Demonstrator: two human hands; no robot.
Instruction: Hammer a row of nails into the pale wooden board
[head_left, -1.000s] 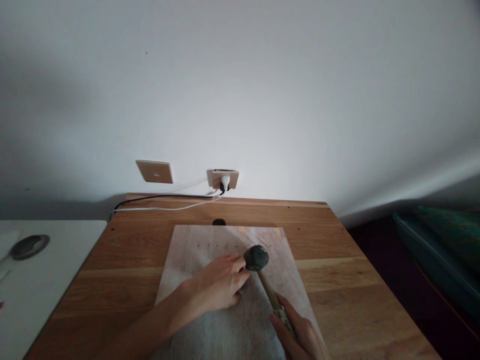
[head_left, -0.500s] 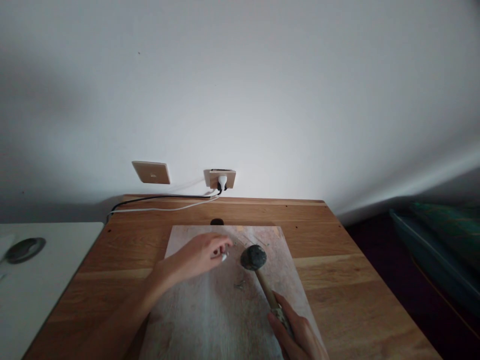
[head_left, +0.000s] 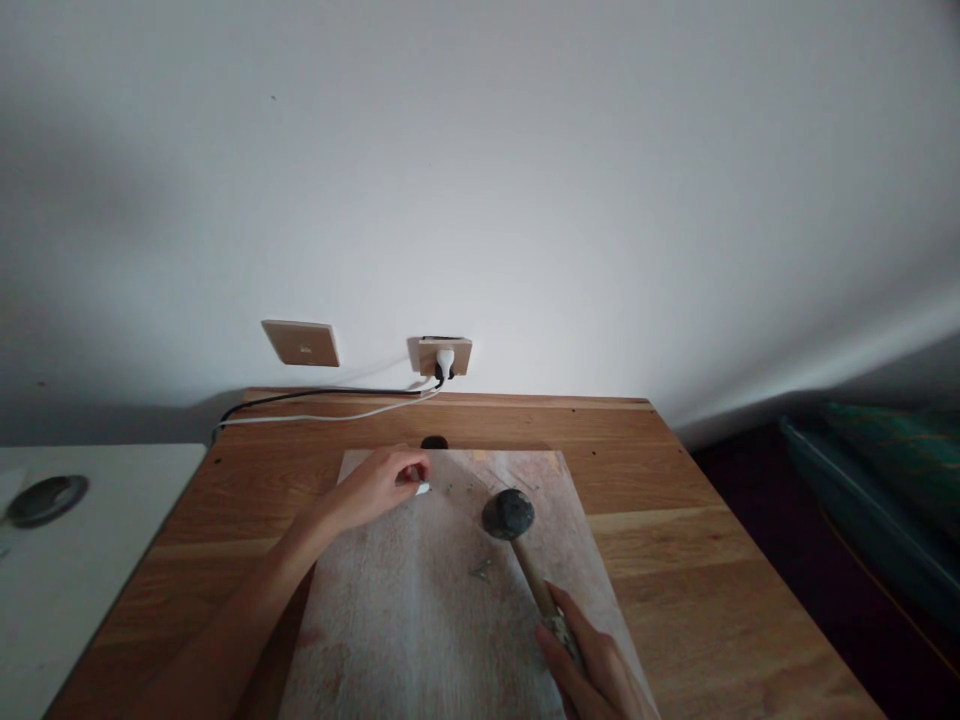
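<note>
The left hand (head_left: 379,485) has gone from its place beside the head of the mallet (head_left: 508,514) to the far left corner of the board (head_left: 420,620), where it now hides the left end of the row of small dots (head_left: 471,489). Its move has uncovered a little cluster of thin nail-like pieces (head_left: 481,570), and a white patch (head_left: 422,488), too small to identify, has appeared at its fingertips.
</note>
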